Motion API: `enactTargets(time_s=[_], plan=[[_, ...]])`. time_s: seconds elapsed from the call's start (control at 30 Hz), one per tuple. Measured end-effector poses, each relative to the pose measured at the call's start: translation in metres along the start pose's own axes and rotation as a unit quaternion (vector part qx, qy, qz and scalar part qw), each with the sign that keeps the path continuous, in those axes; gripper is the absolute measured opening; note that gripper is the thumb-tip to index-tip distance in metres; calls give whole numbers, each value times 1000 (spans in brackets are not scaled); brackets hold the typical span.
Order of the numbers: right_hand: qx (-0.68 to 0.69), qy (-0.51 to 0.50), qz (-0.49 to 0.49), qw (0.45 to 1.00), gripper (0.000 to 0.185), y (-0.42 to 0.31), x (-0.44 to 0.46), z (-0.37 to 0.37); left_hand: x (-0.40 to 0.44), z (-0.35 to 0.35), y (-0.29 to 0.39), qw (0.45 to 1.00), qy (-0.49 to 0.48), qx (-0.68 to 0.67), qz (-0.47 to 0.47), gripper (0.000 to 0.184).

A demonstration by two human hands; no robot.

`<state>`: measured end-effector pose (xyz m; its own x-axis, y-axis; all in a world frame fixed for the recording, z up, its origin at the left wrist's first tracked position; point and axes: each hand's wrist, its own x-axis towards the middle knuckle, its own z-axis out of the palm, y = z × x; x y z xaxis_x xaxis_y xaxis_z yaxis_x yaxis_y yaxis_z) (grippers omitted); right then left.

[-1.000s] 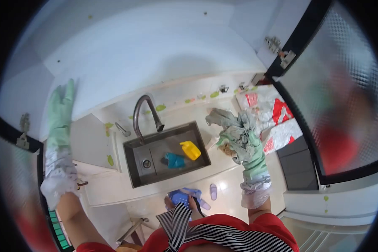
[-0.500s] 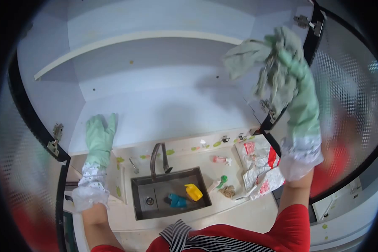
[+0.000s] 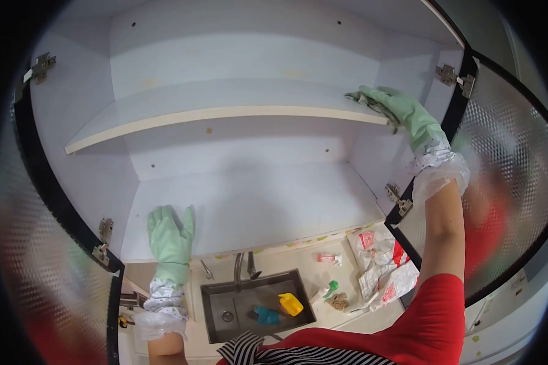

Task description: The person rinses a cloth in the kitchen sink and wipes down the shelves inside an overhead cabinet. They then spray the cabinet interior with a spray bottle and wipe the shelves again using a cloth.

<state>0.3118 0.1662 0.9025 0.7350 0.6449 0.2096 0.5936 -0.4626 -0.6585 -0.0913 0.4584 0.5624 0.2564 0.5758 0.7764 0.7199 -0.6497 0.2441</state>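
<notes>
My right hand [image 3: 399, 112], in a green rubber glove, presses a grey cloth [image 3: 371, 104] onto the right end of the cabinet's middle shelf [image 3: 237, 97]. Most of the cloth is hidden under the palm; a corner hangs over the shelf's front edge. My left hand [image 3: 170, 240], gloved the same way, lies flat on the bottom board [image 3: 256, 201] of the cabinet near its left front edge. Its fingers are stretched and it holds nothing.
Textured glass doors [image 3: 499, 152] stand open on both sides. Below is a sink [image 3: 216, 310] with a faucet [image 3: 238, 271], a yellow bottle [image 3: 291, 304] and a blue item [image 3: 266, 314]. Plastic packaging [image 3: 389, 283], a green-topped bottle [image 3: 332, 286] and a scrubber [image 3: 338, 302] lie on the counter.
My right hand has brought the bunched cloth from in front of the right door onto the middle shelf. The view has tilted upward; my left hand stays on the bottom board.
</notes>
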Motion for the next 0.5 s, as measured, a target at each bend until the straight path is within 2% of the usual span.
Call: enactTargets(time_s=[0.03,0.1,0.17,0.23,0.3,0.37,0.43,0.47,0.5], plan=[[-42,-33,-8,999,82,-17,-5,11,-1,-1,0,1000,0,-5,-1,53],[-110,-14,-101,989,86,-47,1,54,1,-1,1,1000,1,-14,-4,53],[-140,-66,-234,960,78,-94,-3,99,2,-8,4,1000,-17,-13,-13,52],[-172,-115,-363,909,71,-133,-14,124,3,-13,8,999,-35,-15,-19,51],[-95,-174,-246,949,64,-158,-36,124,4,-15,9,998,-51,-14,-20,50],[-99,-185,-254,944,61,-155,-21,126,4,-11,7,1000,-5,-8,1,42],[-187,-141,-384,893,61,-101,56,112,3,-7,6,1000,0,-14,2,42],[-244,-78,-330,909,59,-71,89,101,3,-7,6,1000,-15,-21,-9,46],[-300,-45,-221,927,57,-61,107,86,3,-7,5,999,-32,-28,-19,49]])
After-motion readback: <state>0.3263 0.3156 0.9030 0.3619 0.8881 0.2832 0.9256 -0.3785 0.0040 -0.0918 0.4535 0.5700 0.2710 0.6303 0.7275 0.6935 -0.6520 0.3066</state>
